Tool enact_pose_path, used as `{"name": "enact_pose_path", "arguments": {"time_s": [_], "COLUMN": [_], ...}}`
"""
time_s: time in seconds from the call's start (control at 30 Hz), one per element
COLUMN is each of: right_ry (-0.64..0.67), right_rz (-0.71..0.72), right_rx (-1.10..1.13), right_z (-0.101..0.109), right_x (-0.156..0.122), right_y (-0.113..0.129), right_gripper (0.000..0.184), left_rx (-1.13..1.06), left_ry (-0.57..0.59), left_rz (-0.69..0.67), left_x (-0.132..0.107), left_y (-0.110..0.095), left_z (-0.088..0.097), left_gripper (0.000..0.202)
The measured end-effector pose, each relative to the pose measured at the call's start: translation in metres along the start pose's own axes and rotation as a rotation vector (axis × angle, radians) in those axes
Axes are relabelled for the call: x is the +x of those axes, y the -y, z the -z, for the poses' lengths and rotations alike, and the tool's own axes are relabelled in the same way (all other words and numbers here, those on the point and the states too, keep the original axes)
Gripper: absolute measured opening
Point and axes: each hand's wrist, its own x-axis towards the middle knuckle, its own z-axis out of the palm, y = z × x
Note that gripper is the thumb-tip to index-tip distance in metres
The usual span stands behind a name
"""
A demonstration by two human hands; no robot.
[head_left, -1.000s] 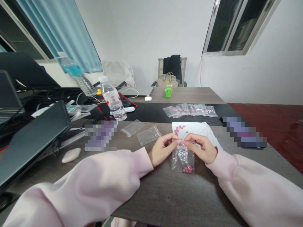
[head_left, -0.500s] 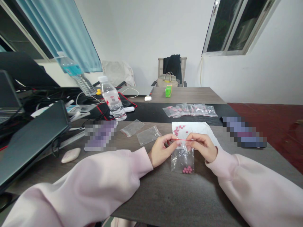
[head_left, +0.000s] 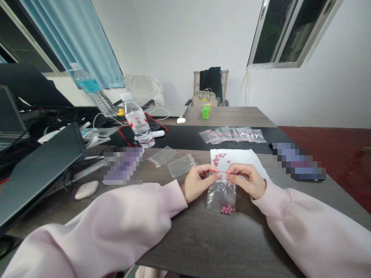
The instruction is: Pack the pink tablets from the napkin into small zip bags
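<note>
- Progress at the hands: a small clear zip bag holds a cluster of pink tablets at its bottom. Its red seal strip is pinched from both ends. Filling of this bag looks done and closing looks like the step in hand. Whether the strip is pressed fully shut cannot be told.
- Pose of the left hand: closed in a thumb-and-forefinger pinch on the left end of the strip, with the other fingers curled. The wrist is low over the table and the pale pink sleeve reaches the wrist.
- Pose of the right hand: a matching pinch on the right end of the strip, knuckles up and fingers folded inward.
- Position of the bag: it hangs from the strip between the two hands. Its lower edge is on or just above the tabletop, just in front of the white paper sheet.
- Stock remaining: loose tablets lie on the sheet just behind the hands, and two empty zip bags lie to its left. By this showing, part of the work is left.
- Stock finished: a row of filled bags lies farther back on the dark mat, well apart from the hands.
- Surroundings: a water bottle stands at rear left and a green box at the far end. A closed laptop lies at the left edge.
</note>
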Motion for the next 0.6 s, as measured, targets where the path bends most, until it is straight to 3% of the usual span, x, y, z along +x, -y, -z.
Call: {"name": "enact_pose_path", "arguments": {"time_s": [0.27, 0.6], "right_ry": [0.033, 0.105], "right_rz": [-0.031, -0.21], "right_rx": [-0.005, 0.171], "right_z": [0.0012, 0.0004], "right_x": [0.0, 0.0017], "right_y": [-0.0002, 0.0058], "right_gripper": [0.026, 0.021], "left_rx": [0.026, -0.015], "left_ry": [-0.005, 0.035], "left_rz": [0.005, 0.021], "left_x": [0.0011, -0.0016], "left_y": [-0.0005, -0.0034], "left_z": [0.0003, -0.002], "left_gripper": [0.027, 0.022]}}
